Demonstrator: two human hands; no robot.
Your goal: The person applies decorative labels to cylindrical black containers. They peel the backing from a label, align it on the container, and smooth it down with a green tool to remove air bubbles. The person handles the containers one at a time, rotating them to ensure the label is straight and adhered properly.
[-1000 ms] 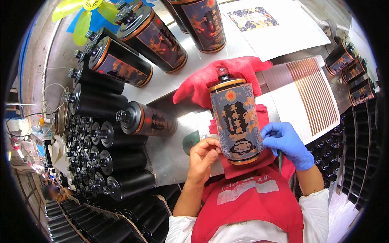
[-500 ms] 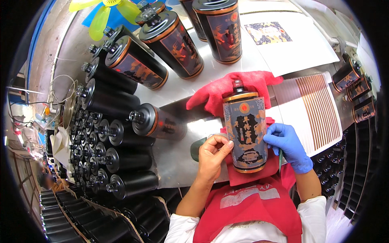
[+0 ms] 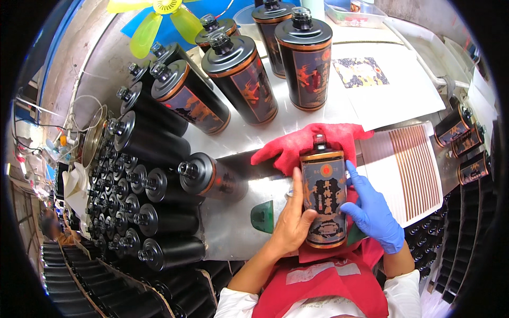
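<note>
A black bottle (image 3: 324,204) with copper bands and a dark decorated label lies on a red cloth (image 3: 291,144), its neck pointing away from me. My bare left hand (image 3: 291,220) grips its left side, fingers straight along the edge and thumb on the front. From the right, my blue-gloved right hand (image 3: 373,209) clasps the other side, thumb over the label's edge. A green scraper-like piece (image 3: 262,217) lies on the metal table left of my left hand. Something green (image 3: 355,236) shows partly under my right hand; its shape is mostly hidden.
Several labelled bottles (image 3: 308,66) stand at the back, near a yellow-green fan (image 3: 150,29). Unlabelled black bottles (image 3: 151,143) are stacked at left; another labelled bottle (image 3: 214,177) lies beside them. Printed sheets (image 3: 405,172) and more bottles (image 3: 473,168) are at right.
My fingers have gone from pinching the label's side edges to wrapping both sides of the bottle. The scene has shifted lower in view, and the green piece at left is more exposed.
</note>
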